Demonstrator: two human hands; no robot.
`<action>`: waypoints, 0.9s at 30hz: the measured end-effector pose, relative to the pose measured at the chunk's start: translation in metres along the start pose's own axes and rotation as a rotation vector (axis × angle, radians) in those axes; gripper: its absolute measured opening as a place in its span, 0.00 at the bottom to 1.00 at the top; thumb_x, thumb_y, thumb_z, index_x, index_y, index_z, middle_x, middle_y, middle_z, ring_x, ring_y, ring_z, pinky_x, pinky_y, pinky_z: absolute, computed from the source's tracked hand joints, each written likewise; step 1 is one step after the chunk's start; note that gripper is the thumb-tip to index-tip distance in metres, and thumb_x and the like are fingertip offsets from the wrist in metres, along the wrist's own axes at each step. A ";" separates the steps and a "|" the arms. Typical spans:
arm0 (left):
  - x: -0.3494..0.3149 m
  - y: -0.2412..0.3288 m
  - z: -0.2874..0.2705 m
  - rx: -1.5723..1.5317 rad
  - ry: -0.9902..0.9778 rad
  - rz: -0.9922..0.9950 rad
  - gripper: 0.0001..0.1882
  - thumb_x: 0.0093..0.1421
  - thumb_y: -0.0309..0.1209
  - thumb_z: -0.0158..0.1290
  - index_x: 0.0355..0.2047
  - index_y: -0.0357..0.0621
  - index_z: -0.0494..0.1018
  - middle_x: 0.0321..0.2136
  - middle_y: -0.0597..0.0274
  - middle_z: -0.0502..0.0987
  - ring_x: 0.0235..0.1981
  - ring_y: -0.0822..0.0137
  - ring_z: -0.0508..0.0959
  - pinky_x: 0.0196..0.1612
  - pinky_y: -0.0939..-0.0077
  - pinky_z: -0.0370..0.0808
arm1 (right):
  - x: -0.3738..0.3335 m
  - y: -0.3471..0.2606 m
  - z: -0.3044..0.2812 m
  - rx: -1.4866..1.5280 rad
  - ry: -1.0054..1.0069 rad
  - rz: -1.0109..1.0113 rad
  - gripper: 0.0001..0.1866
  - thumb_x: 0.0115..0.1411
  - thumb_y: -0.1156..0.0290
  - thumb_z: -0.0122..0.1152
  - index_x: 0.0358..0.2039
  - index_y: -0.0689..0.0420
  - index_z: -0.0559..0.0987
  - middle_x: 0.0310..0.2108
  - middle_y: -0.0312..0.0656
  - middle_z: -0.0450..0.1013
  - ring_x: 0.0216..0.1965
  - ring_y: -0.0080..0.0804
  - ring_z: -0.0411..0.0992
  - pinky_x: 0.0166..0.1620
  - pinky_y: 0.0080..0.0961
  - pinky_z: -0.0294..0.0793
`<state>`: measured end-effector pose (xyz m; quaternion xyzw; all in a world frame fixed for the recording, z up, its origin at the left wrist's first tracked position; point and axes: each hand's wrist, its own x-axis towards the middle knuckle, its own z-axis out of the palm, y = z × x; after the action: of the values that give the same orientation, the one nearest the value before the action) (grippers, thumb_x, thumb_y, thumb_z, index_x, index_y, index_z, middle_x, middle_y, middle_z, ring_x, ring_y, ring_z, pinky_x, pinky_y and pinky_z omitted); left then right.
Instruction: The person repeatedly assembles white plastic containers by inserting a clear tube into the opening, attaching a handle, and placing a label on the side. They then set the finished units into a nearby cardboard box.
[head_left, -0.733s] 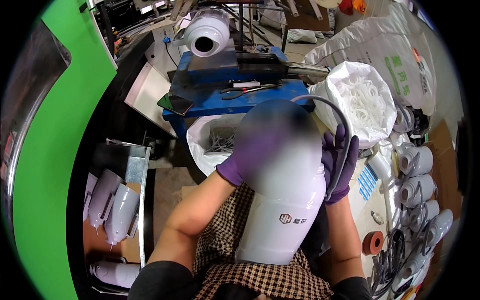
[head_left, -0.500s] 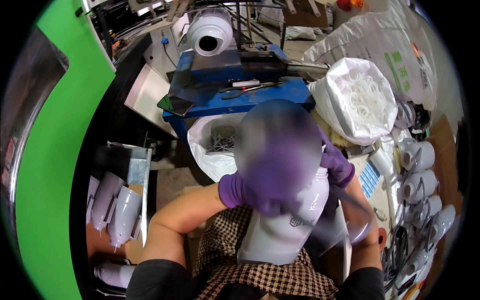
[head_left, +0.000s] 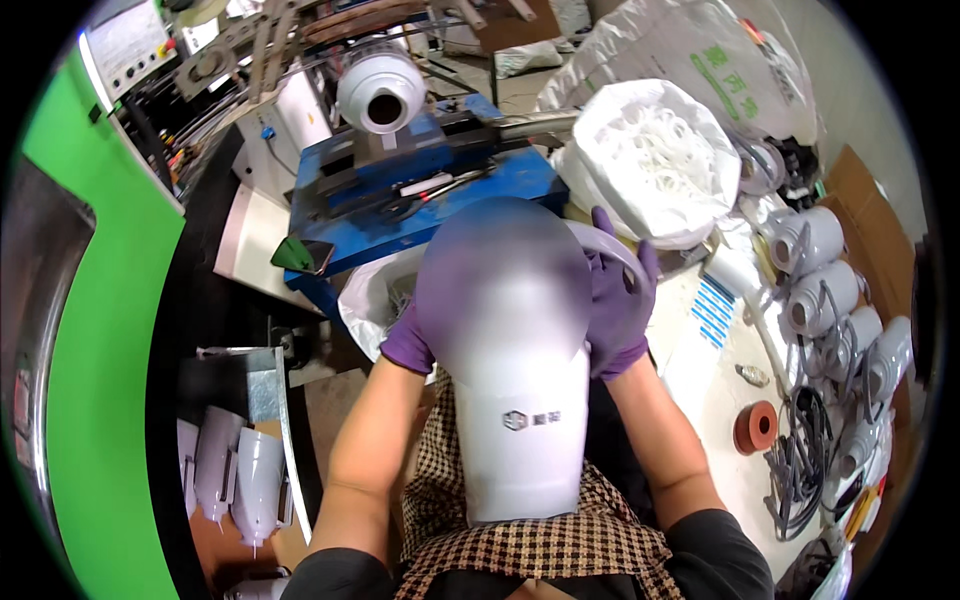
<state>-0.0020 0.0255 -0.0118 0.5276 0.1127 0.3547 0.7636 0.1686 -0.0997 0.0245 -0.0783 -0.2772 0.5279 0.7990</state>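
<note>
A glossy pale grey bottle-shaped housing (head_left: pixel 525 440) stands on my lap, with a dark mark on its front. A round blur hides its upper end. My left hand (head_left: pixel 408 342), in a purple glove, is at the housing's left side; its fingers are lost in the blur. My right hand (head_left: pixel 615 312), also purple-gloved, is beside the upper right. It holds a curved pale grey band (head_left: pixel 630 262) that arches out from the top and crosses the palm. Two fingertips stick up past the band; the thumb is hidden.
Ahead is a blue bench (head_left: pixel 420 225) with pliers (head_left: pixel 440 192), a phone (head_left: pixel 318 257) and another housing (head_left: pixel 382 85). A white sack (head_left: pixel 590 190) holds clear rings. Several housings (head_left: pixel 825 295) lie right, near a cable coil (head_left: pixel 800 460) and reddish roll (head_left: pixel 755 427). More housings (head_left: pixel 262 475) lie left.
The housing has turned so its mark faces me and stands straighter. The grey band has swung up from beside my right forearm to my right hand. My view has shifted right.
</note>
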 end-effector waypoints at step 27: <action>-0.001 -0.005 0.019 -0.136 -0.171 -0.160 0.36 0.69 0.57 0.49 0.60 0.35 0.70 0.54 0.50 0.77 0.54 0.58 0.79 0.60 0.61 0.75 | -0.020 -0.030 0.035 -0.738 0.192 0.022 0.07 0.60 0.70 0.64 0.31 0.60 0.81 0.22 0.35 0.71 0.23 0.21 0.69 0.28 0.17 0.68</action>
<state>0.0099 0.0102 -0.0084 0.4923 0.0644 0.2532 0.8303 0.1682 -0.1365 0.0587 -0.4126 -0.3717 0.3915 0.7337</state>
